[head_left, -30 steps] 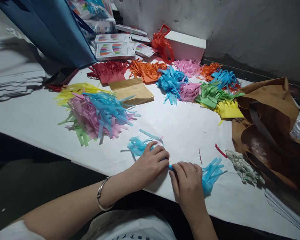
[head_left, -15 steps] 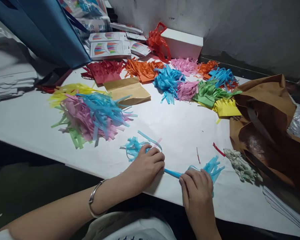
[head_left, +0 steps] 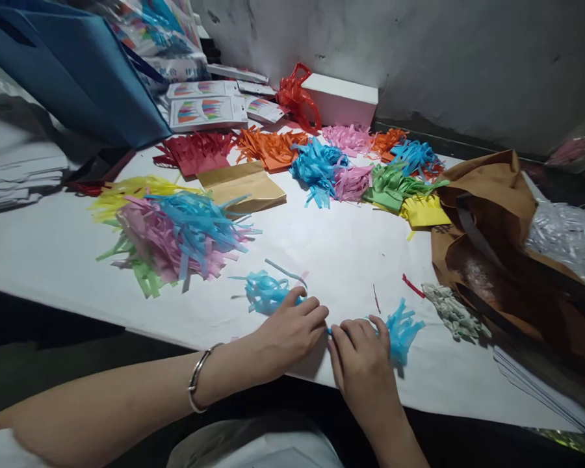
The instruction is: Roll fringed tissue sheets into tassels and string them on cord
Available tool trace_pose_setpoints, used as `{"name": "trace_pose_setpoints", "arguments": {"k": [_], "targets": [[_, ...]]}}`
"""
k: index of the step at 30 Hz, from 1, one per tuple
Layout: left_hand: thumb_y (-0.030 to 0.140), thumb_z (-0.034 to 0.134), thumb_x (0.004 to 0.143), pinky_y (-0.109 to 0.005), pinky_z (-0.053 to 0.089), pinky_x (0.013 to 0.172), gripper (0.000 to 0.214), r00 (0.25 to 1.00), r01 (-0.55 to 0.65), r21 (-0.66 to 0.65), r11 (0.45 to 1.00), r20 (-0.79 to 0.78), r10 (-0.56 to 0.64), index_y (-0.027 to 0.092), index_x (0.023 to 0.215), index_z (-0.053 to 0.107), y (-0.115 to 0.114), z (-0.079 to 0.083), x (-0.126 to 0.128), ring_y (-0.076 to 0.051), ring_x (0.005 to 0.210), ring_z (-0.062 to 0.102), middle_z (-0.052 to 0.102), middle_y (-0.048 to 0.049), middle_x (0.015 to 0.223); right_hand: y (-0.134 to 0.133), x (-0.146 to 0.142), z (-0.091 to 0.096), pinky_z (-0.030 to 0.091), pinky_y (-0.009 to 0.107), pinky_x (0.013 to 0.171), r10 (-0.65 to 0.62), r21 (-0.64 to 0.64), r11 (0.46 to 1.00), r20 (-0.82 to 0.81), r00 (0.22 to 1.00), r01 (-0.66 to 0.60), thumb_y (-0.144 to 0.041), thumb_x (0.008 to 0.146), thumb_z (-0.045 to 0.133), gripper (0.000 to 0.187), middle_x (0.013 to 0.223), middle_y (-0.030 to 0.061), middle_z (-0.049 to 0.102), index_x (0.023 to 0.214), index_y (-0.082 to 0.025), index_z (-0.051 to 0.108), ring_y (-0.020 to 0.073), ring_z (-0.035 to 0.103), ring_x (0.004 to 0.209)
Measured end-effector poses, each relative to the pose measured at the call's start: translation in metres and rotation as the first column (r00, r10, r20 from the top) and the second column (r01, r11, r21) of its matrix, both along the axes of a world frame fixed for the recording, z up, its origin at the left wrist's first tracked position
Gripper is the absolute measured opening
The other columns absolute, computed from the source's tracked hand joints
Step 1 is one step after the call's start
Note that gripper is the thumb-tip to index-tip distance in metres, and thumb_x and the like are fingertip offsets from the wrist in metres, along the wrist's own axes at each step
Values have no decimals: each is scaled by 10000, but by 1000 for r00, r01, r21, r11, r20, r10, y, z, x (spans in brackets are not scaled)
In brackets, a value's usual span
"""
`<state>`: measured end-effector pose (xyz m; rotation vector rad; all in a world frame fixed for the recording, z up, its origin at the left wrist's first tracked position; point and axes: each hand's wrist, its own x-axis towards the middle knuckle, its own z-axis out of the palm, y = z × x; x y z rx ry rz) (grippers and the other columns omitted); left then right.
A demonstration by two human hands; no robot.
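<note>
A blue tissue paper tassel (head_left: 267, 292) lies on the white tabletop, its fringed ends spread out to either side of my hands. My left hand (head_left: 299, 328) is closed around the tassel near its left fringe. Close beside it, my right hand (head_left: 363, 351) grips the twisted middle, with the right fringe fanning out past the fingers. Only a sliver of blue shows between the hands. Left of them is a pile of blue, pink, yellow and green fringed tissue (head_left: 175, 234). A loose blue strip (head_left: 285, 270) lies just above my left hand.
Behind stand red, orange, pink, blue, green and yellow tassels (head_left: 322, 166), a gold sheet (head_left: 244, 185), flat printed packs (head_left: 207, 112) and a white box (head_left: 341, 97). A brown bag (head_left: 482, 247) and crumpled pale gloves (head_left: 453, 312) sit at right; a blue bag (head_left: 73, 71) at left.
My right hand has moved left along the twisted middle, closing the gap to my left hand. The stretch of blue between them is now mostly covered. The view has shifted slightly.
</note>
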<state>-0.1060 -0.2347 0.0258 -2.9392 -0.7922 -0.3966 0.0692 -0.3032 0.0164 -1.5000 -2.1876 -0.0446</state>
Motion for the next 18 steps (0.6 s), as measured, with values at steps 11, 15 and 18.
{"name": "trace_pose_setpoints", "arguments": {"k": [11, 15, 18], "targets": [[413, 617, 903, -249, 466, 729, 246, 914, 162, -961, 222, 231, 334, 194, 926, 725, -6, 61, -3, -170, 800, 621, 715, -17, 843, -15, 22, 57, 352, 459, 1056, 233, 395, 893, 4, 973, -215, -57, 942, 389, 282, 916, 64, 718, 1029, -107, 652, 203, 640, 927], [508, 710, 811, -213, 383, 593, 359, 901, 225, -971, 76, 238, 364, 162, 741, 645, -11, 66, 12, -127, 646, 467, 540, 22, 644, -27, 26, 66, 455, 420, 983, 176, 392, 917, -213, 961, -81, -96, 946, 473, 180, 810, 26, 689, 1044, -156, 612, 141, 634, 747], [534, 649, 859, -223, 409, 610, 383, 888, 269, -949, 161, 310, 341, 172, 748, 590, -18, 68, 31, -140, 679, 469, 516, 10, 687, -30, 26, 60, 535, 377, 804, 124, 396, 913, -495, 860, 96, -155, 969, 492, 129, 764, 21, 646, 994, -195, 613, 139, 597, 683]]}}
